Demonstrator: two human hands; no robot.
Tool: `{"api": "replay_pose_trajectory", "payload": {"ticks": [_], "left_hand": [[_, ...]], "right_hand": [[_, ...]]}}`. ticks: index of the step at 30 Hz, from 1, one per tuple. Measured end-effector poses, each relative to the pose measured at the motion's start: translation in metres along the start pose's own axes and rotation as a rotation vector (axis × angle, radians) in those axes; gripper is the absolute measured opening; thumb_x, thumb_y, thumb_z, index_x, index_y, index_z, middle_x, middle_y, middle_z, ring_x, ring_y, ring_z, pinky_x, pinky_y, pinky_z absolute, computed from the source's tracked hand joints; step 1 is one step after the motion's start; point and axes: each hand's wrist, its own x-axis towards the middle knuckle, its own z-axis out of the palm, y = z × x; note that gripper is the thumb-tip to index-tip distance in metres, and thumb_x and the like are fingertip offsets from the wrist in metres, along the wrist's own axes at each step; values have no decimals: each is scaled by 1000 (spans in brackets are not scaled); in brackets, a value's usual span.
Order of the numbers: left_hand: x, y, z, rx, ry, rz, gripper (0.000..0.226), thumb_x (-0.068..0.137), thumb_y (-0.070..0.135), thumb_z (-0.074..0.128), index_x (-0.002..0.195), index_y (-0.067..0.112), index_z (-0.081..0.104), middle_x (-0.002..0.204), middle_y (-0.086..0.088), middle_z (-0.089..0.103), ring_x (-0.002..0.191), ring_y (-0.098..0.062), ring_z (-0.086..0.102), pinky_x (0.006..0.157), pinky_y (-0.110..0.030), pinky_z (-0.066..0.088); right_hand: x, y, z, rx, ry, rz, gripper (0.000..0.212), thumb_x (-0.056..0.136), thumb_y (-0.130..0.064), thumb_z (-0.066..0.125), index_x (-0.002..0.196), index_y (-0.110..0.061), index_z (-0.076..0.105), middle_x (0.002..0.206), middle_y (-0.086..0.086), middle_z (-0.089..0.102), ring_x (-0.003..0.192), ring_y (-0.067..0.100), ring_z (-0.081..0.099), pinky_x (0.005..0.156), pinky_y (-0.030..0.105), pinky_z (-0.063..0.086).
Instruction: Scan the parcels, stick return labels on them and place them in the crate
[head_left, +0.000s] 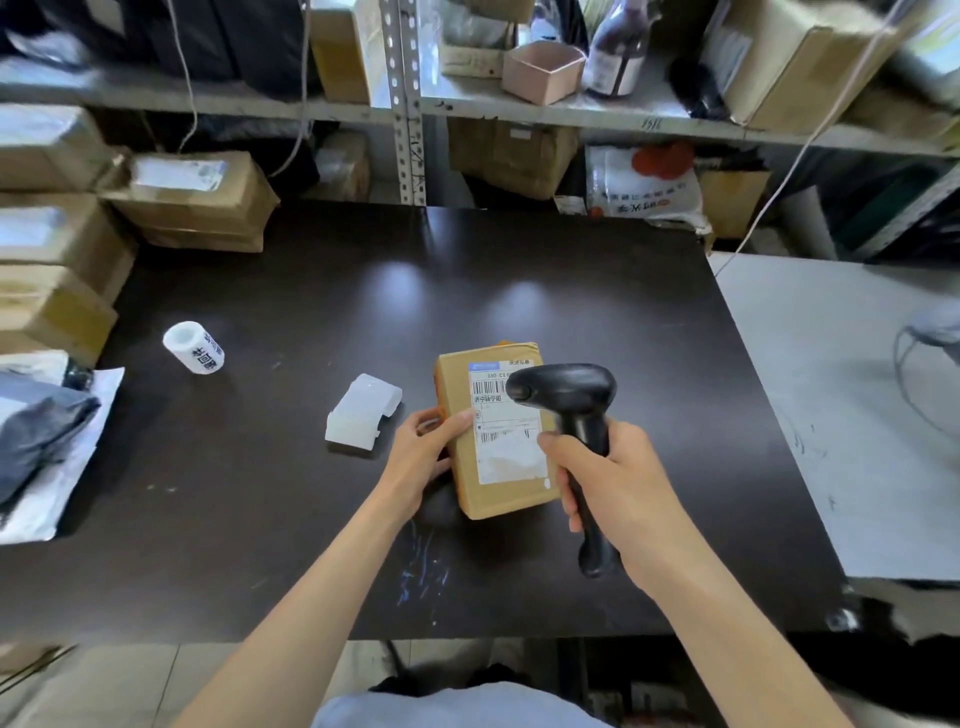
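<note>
A small brown cardboard parcel (491, 488) with a white shipping label lies on the dark table (311, 493), near its middle. My left hand (423, 457) grips the parcel's left edge, thumb on top by the label. My right hand (618, 493) holds the handle of a black barcode scanner (571, 395), whose head hovers over the label's upper barcode. A white roll of return labels (195, 347) lies on the table to the left.
A translucent white plastic holder (363, 413) sits just left of the parcel. Stacked cardboard boxes (192, 200) line the table's left and back-left. Grey mailer bags (41, 431) lie at the left edge. Metal shelving with boxes stands behind; a grey table (857, 415) adjoins on the right.
</note>
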Motion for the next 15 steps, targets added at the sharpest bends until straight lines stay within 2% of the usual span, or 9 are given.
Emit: {"api": "replay_pose_trajectory", "payload": {"ticks": [4, 8, 11, 13, 15], "left_hand": [[3, -2, -2, 8, -19, -9, 55, 82, 35, 74, 128, 13, 52, 120, -5, 68, 107, -19, 67, 94, -44, 54], [8, 4, 0, 144, -55, -23, 46, 89, 41, 65, 125, 13, 60, 108, 3, 74, 97, -13, 70, 71, -25, 56], [16, 18, -2, 433, -45, -41, 48, 91, 49, 60, 121, 12, 65, 106, 3, 73, 97, -15, 69, 79, -31, 58], [23, 28, -4, 706, 27, 67, 48, 88, 51, 62, 116, 12, 66, 107, 1, 71, 97, -18, 67, 87, -39, 56], [28, 39, -7, 862, 148, 225, 43, 85, 46, 67, 113, 13, 65, 108, 1, 67, 98, -19, 64, 90, -37, 52]], "right_hand": [[1, 2, 3, -3, 20, -26, 13, 91, -17, 61, 78, -16, 56, 52, -1, 53, 39, 12, 46, 43, 24, 41], [17, 11, 2, 13, 57, 11, 6, 88, -18, 60, 83, -17, 58, 60, 1, 55, 42, 12, 47, 44, 26, 42], [45, 23, -2, 41, 110, 63, 8, 89, -16, 54, 83, -11, 54, 66, 7, 52, 54, 20, 48, 53, 34, 44], [67, 33, -6, 36, 148, 84, 7, 89, -14, 54, 86, -8, 53, 68, 8, 52, 58, 22, 49, 59, 39, 45], [89, 45, -10, -10, 179, 99, 9, 89, -16, 58, 92, -9, 53, 72, 5, 57, 61, 19, 54, 61, 35, 46]]}}
